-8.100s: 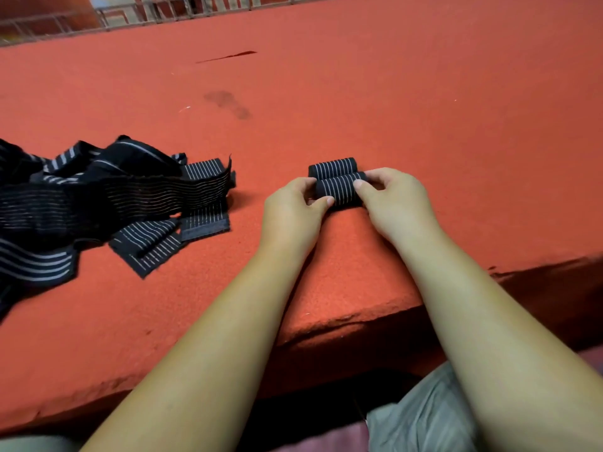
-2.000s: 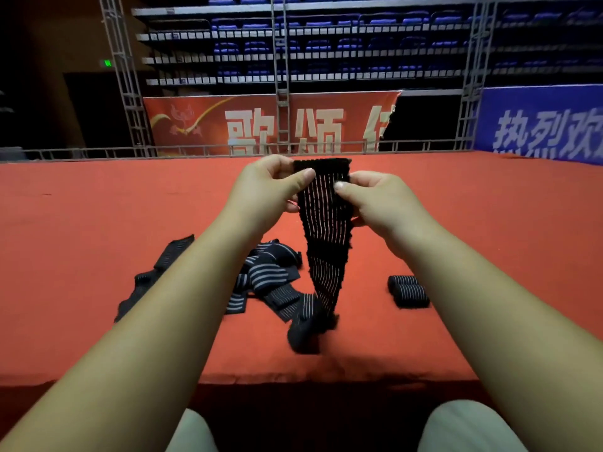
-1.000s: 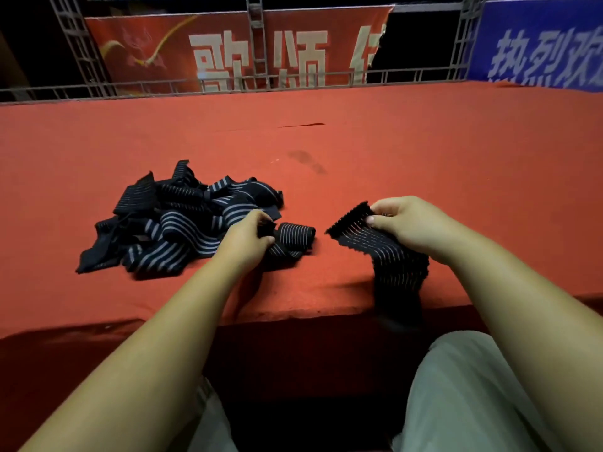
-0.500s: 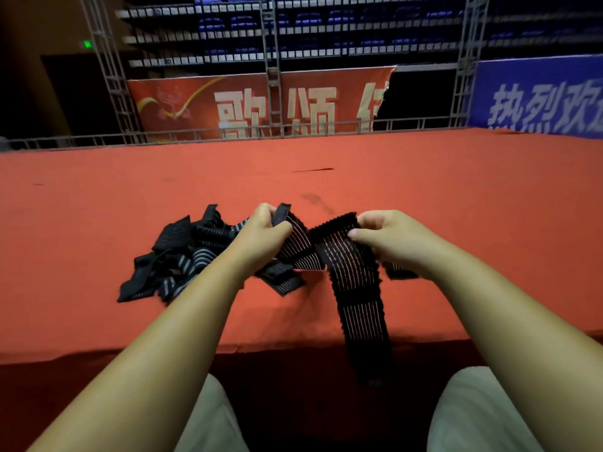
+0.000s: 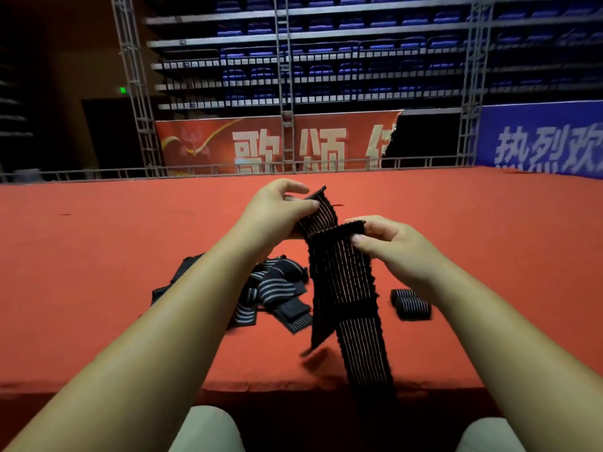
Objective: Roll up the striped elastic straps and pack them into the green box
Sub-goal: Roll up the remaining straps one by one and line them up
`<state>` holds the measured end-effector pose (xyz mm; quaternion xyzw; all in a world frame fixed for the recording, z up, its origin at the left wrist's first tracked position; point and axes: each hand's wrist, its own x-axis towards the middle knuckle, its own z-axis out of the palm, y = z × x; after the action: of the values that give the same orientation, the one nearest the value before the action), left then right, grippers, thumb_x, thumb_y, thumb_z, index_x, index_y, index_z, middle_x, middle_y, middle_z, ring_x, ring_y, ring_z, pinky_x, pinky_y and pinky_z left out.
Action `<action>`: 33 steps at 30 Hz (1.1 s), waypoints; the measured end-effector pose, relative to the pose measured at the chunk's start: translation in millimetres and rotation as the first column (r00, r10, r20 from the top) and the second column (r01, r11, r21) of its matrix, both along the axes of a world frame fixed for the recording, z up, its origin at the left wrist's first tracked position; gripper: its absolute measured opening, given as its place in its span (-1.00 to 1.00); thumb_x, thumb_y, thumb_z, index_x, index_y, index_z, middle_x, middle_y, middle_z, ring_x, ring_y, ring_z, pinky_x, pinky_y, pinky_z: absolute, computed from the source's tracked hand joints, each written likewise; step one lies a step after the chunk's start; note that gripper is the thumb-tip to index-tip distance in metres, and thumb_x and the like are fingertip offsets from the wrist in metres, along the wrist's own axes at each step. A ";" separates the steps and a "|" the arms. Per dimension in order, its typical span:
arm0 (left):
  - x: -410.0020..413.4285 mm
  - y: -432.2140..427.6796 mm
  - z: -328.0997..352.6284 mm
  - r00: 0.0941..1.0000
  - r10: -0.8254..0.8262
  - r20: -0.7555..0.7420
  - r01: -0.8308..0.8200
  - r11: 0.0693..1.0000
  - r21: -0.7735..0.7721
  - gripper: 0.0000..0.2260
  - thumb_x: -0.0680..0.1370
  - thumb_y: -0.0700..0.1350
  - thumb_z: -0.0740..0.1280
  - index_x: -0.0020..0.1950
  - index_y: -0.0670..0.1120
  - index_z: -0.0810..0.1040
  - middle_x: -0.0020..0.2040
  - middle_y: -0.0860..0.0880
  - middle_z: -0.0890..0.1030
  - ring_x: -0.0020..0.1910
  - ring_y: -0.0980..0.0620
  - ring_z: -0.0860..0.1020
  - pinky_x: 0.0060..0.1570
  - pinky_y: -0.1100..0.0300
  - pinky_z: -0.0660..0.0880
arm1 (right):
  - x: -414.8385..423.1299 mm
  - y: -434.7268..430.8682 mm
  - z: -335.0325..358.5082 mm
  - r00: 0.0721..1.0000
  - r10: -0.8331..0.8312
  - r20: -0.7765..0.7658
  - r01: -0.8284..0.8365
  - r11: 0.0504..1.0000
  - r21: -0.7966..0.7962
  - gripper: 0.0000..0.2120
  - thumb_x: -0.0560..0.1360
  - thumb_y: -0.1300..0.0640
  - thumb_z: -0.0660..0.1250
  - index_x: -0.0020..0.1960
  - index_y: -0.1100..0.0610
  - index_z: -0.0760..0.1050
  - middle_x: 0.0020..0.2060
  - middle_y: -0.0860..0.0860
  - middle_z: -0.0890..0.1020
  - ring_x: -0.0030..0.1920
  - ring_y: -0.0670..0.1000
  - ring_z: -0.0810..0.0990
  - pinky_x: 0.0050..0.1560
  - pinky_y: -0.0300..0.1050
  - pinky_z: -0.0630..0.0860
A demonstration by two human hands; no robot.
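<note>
A black elastic strap (image 5: 346, 288) with thin pale stripes hangs in the air in front of me. My left hand (image 5: 277, 210) pinches one end of it, raised higher and farther away. My right hand (image 5: 388, 246) pinches the strap's upper edge lower down and nearer to me. The strap's long part drops past the front edge of the red surface. A loose pile of striped straps (image 5: 270, 288) lies on the red surface under my left forearm. Two rolled straps (image 5: 411, 303) lie side by side to the right of the hanging strap. No green box is in view.
The red carpeted platform (image 5: 98, 256) stretches far ahead to a low metal rail (image 5: 195, 171). Its front edge (image 5: 261, 384) runs just above my knees. Banners and metal truss towers stand behind the rail.
Both hands have lifted the strap higher off the platform. My left hand has risen above my right, and the strap now hangs free in front of the pile.
</note>
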<state>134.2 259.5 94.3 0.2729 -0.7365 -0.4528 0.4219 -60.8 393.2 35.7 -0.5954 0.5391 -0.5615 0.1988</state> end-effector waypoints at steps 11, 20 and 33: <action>-2.8 14.5 15.0 0.993 -0.064 -0.098 0.087 0.961 0.261 -0.80 0.68 -0.32 0.33 0.30 -0.27 0.62 0.07 -0.27 0.72 -0.11 -0.12 0.69 -0.11 0.02 0.71 | 19.6 9.1 23.9 0.952 -0.137 -0.273 0.105 0.986 -0.126 -0.89 0.67 0.07 0.40 0.11 -0.05 0.71 0.56 -0.32 0.39 0.47 -0.31 0.42 0.31 -0.27 0.42; 1.8 21.2 17.7 0.949 -0.218 -0.228 0.287 0.895 0.340 -0.76 0.70 -0.29 0.30 0.35 -0.23 0.61 0.20 -0.36 0.71 0.17 -0.17 0.70 0.05 -0.03 0.69 | 26.6 6.1 29.4 0.983 0.011 -0.186 -0.023 0.998 -0.064 -0.83 0.67 0.10 0.42 0.18 -0.10 0.74 0.48 -0.28 0.51 0.45 -0.27 0.49 0.57 0.09 0.38; 7.3 10.8 4.2 0.961 -0.267 -0.072 0.276 0.917 0.289 -0.59 0.58 -0.20 0.53 0.43 -0.13 0.60 0.21 -0.23 0.74 0.12 -0.15 0.71 0.37 -0.11 0.57 | 27.1 13.5 26.6 0.991 0.136 0.005 -0.136 0.990 -0.027 -0.79 0.71 0.17 0.34 0.29 0.09 0.67 0.19 0.03 0.75 0.22 -0.05 0.68 0.43 0.04 0.49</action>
<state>141.5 270.3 98.5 0.2212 -0.6844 -0.6163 0.3206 -33.7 406.7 62.3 -0.6317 0.4888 -0.5558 0.2304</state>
